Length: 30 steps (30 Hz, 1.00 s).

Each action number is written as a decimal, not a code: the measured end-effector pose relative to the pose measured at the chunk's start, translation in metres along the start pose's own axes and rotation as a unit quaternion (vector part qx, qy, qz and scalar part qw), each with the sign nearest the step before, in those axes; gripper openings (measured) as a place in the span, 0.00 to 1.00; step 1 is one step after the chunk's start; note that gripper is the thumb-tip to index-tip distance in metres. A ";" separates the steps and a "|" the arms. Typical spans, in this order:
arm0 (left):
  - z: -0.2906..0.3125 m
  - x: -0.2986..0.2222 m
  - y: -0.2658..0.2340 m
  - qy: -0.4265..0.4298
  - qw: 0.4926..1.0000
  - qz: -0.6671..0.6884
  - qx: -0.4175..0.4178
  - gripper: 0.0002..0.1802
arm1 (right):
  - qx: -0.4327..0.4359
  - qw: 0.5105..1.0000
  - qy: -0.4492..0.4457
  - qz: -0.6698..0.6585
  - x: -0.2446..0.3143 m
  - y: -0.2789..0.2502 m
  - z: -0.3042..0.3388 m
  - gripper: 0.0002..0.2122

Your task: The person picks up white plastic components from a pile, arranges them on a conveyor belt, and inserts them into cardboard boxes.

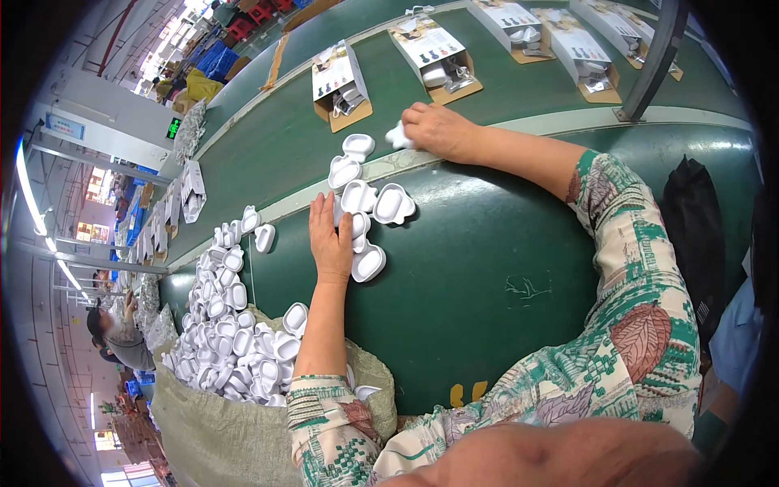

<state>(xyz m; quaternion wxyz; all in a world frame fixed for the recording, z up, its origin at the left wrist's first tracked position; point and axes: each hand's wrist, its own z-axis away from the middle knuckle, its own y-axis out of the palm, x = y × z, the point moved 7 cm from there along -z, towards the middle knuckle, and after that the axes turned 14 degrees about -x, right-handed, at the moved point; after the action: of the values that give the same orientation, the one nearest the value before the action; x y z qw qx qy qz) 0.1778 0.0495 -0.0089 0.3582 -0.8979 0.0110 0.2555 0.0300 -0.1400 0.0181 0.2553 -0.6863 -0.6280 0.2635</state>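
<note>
My right hand (442, 131) reaches across to the edge of the conveyor belt, its fingers closed on a small white plastic piece (399, 136). Nearer to me, my left hand (331, 243) lies with its fingers stretched out against a short row of similar pieces. Each piece has a rounded, shallow recess and a small tab, as on the white plastic piece (393, 203) right of that hand. Others of the row, such as the upper white piece (358, 147), lie partly over the pale belt rail. My left fingers hide part of the row.
A big heap of white pieces (235, 341) spills from a woven sack (219, 430) at the left. Open cartons with bagged contents, such as the nearest carton (339, 85), stand on the green belt (276, 154). A metal post (656, 61) rises at right. A co-worker (122, 337) is at far left.
</note>
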 end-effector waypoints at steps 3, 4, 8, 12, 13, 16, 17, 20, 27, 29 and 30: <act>0.001 0.006 -0.003 0.009 1.000 -0.008 -0.003 0.25 | -0.058 0.997 0.018 0.046 -0.015 -0.029 0.018 0.07; 0.001 0.006 -0.003 0.007 1.000 -0.005 -0.004 0.25 | -0.085 0.993 0.037 0.069 -0.029 -0.040 0.029 0.06; 0.002 0.010 -0.007 0.012 1.000 -0.024 -0.006 0.23 | -0.079 0.967 0.148 0.190 -0.087 -0.065 0.050 0.08; 0.002 0.007 -0.002 0.005 1.000 -0.024 0.000 0.23 | -0.095 0.934 0.194 0.285 -0.140 -0.073 0.052 0.09; 0.002 0.006 -0.001 0.003 1.000 -0.019 0.000 0.23 | -0.124 0.924 0.200 0.302 -0.142 -0.078 0.053 0.10; -0.003 0.005 -0.004 0.003 1.000 -0.010 -0.001 0.23 | -0.155 0.955 0.124 0.221 -0.109 -0.070 0.039 0.10; -0.002 0.004 -0.005 0.002 1.000 -0.001 -0.002 0.23 | -0.174 0.972 0.062 0.145 -0.084 -0.067 0.030 0.09; 0.000 0.011 -0.009 0.015 1.000 -0.011 -0.010 0.24 | -0.056 0.995 -0.004 0.084 -0.022 -0.027 0.012 0.07; 0.000 0.005 -0.003 0.002 1.000 0.010 -0.013 0.23 | -0.010 0.998 0.041 0.048 -0.052 -0.022 0.036 0.07; 0.000 0.006 -0.007 0.005 1.000 0.004 -0.014 0.23 | -0.025 0.998 0.047 0.043 -0.056 -0.024 0.031 0.07; 0.000 0.007 -0.008 0.005 1.000 0.000 -0.013 0.23 | -0.043 0.996 0.035 0.065 -0.059 -0.025 0.024 0.07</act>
<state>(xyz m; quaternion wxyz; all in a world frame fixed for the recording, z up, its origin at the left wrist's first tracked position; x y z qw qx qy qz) 0.1851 0.0564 -0.0073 0.3468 -0.9036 0.0093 0.2512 -0.0086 -0.1965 0.0204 0.2294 -0.7452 -0.5832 0.2280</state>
